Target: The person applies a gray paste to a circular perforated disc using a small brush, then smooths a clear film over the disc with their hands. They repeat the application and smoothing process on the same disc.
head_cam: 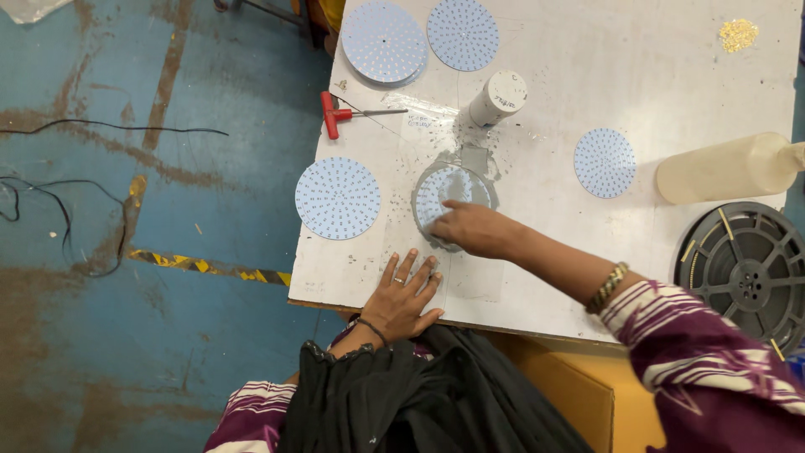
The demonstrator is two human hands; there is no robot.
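- Right hand (pixel 471 228), centre of frame, lies on the round dotted disc (pixel 446 195) that sits in a grey ring fixture (pixel 422 220); fingers loosely curled, fingertips pressing the disc's lower edge, nothing gripped.
- Disc pokes out above and left of that hand, just below the white cylinder (pixel 498 97).
- Left hand (pixel 402 295) is flat on the white worktop (pixel 587 75), fingers spread, palm down, holding nothing; it sits just below and left of the fixture, close to the worktop's near edge.
- Worktop's left edge runs down beside a loose disc (pixel 337 198), which lies left of the fixture, apart from it.
- More room: bare worktop right of the right hand up to a smaller disc (pixel 605 163), centre right.
- Upper part: two stacked discs (pixel 384 42), another disc (pixel 463 33), red T-handle tool (pixel 337 114) near the left edge.
- Right edge: cream bottle (pixel 729 168) on its side, grey reel (pixel 746 262) below it.
- Blue floor (pixel 126 252) fills the frame's left, black cable (pixel 50 126) on it.
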